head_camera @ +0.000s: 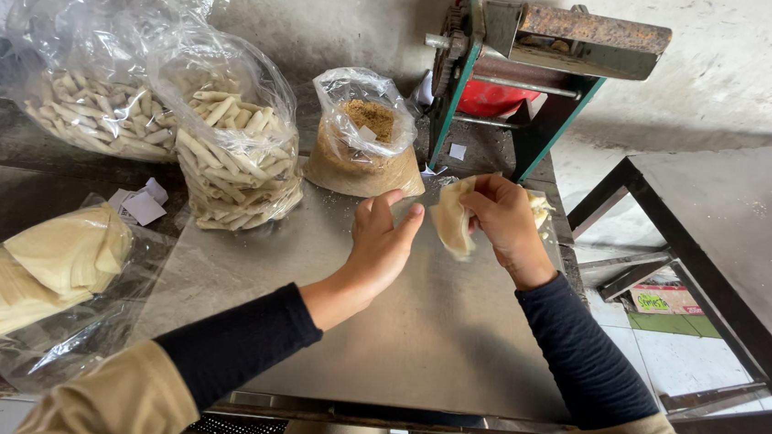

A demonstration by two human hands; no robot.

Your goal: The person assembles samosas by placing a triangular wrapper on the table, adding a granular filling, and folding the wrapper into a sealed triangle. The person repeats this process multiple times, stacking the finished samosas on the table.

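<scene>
My right hand (502, 222) grips a thin pale wrapper sheet (453, 222), lifted and drooping over the metal work surface (414, 329). More pale wrappers (540, 207) lie just behind that hand. My left hand (382, 241) hovers with fingers together and raised, holding nothing, close to the left of the sheet. Just beyond my left hand stands a small clear bag of brown crumbly filling (365, 137), its top open.
Two clear bags of rolled pale sticks (234, 164) (100, 112) stand at the back left. A plastic bag of stacked wrapper sheets (33, 272) lies at the left. A green-framed metal machine (527, 63) stands behind. A dark table (734, 226) is at the right.
</scene>
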